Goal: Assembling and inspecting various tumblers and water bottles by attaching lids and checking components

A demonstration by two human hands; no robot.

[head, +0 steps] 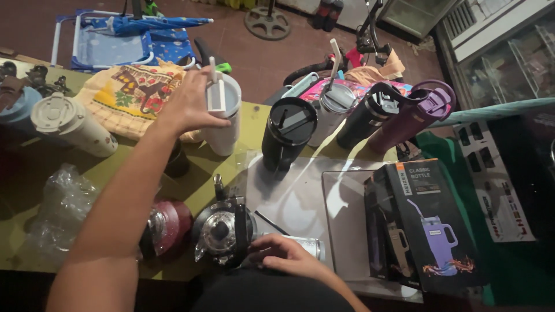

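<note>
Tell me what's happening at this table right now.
A person reaches the left hand to the lid of a white tumbler standing on the green table. The right hand rests on a small silver cylinder near the table's edge. More tumblers, including a black one, and a dark product box stand nearby.

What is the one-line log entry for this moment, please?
left hand: grip on white tumbler | right hand: on silver cylinder | black tumbler: upright
</note>
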